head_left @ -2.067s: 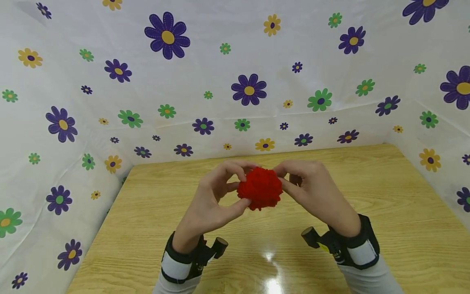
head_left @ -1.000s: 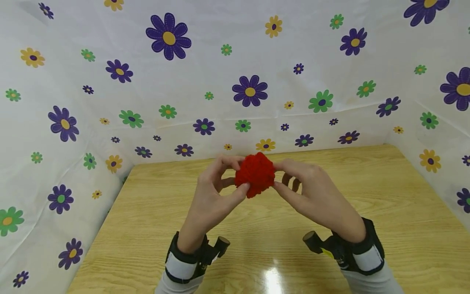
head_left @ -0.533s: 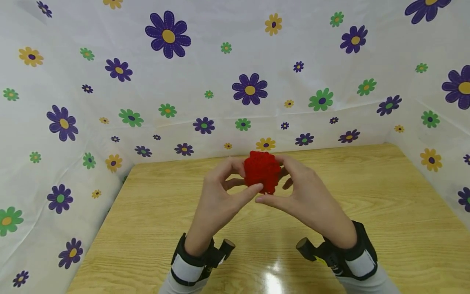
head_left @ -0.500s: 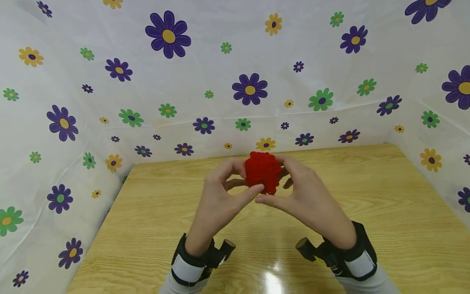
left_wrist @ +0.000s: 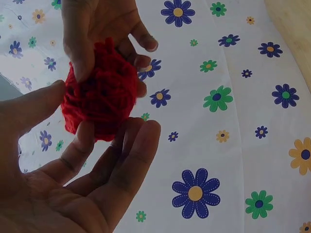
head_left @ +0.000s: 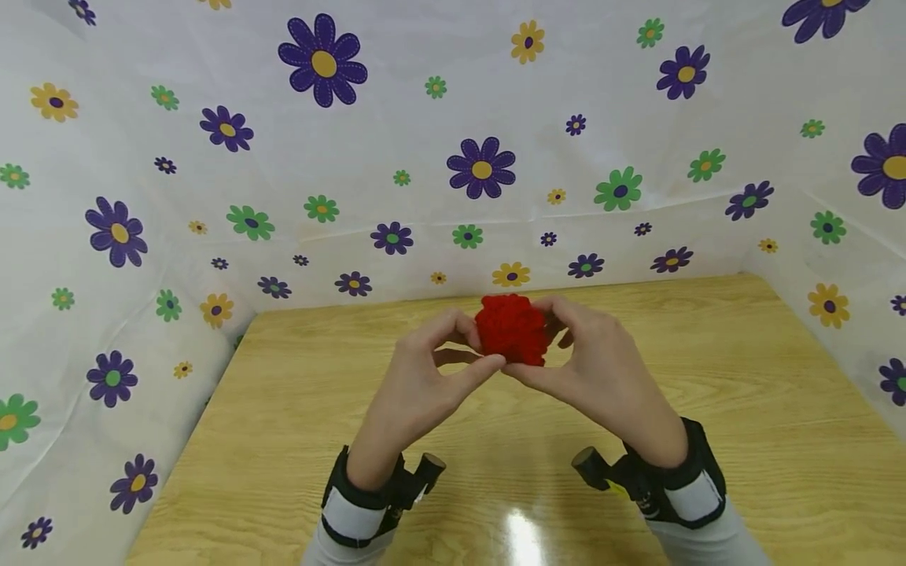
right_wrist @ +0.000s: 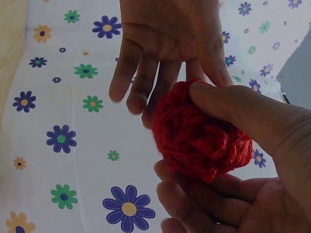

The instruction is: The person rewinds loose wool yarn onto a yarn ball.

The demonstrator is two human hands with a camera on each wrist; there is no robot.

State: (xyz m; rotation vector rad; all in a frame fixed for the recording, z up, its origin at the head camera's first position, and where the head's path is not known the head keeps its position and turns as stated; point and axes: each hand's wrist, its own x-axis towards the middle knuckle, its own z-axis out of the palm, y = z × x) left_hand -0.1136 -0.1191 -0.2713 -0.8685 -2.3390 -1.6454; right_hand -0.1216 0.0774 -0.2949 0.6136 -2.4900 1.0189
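Observation:
A rounded ball of red yarn (head_left: 511,328) is held up above the table, its strands looped and uneven in the left wrist view (left_wrist: 102,102). From the left, my left hand (head_left: 425,373) pinches it between thumb and curled fingers. On the other side, my right hand (head_left: 605,362) grips it, thumb along the lower front and fingers behind. The two thumb tips nearly meet below the ball. In the right wrist view the right thumb presses on the yarn ball (right_wrist: 199,138). The fingers behind the ball are partly hidden.
A pale wood-grain table (head_left: 283,440) lies beneath the hands, with a bright light reflection near its front. White cloth (head_left: 425,134) printed with purple, green and yellow flowers surrounds it at the back and both sides. Each wrist wears a black strap with a camera mount.
The yarn ball has risen from its lower place two seconds ago and turned between the hands. My right hand has shifted from its right edge to a wider grip, thumb underneath.

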